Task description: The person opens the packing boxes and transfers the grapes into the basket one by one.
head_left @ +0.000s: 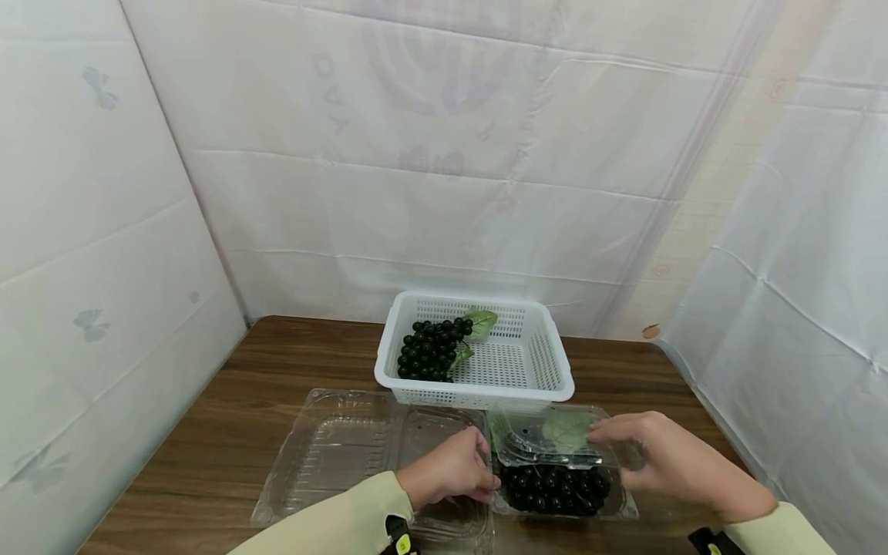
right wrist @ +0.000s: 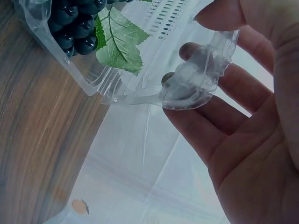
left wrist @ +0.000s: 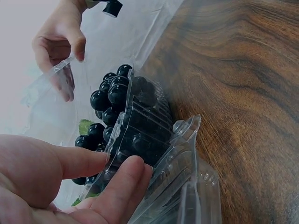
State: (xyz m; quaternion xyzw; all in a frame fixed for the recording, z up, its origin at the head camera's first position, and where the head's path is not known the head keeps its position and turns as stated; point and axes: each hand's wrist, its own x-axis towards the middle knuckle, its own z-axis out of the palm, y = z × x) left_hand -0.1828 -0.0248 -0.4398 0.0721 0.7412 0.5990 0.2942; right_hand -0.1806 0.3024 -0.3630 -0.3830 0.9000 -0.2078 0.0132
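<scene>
A clear plastic clamshell box [head_left: 620, 505] holds a bunch of black grapes [head_left: 555, 489] at the front of the table. In the left wrist view, my left hand [head_left: 454, 466] pinches the box's rim between thumb and fingers at its left side. My right hand [head_left: 666, 455] grips the edge of the half-raised lid [right wrist: 191, 84], thumb on one side and fingers on the other. A green leaf [right wrist: 121, 44] lies under the lid by the grapes. To the left, partly behind my left hand and sleeve, lies a second clear clamshell box [head_left: 347, 443], spread open.
Behind the boxes stands a white perforated basket [head_left: 479, 395], with another bunch of black grapes [head_left: 430, 351] and leaves in its left part. The brown wooden table [head_left: 208, 439] is enclosed by white cloth [head_left: 430, 208] at the back and sides.
</scene>
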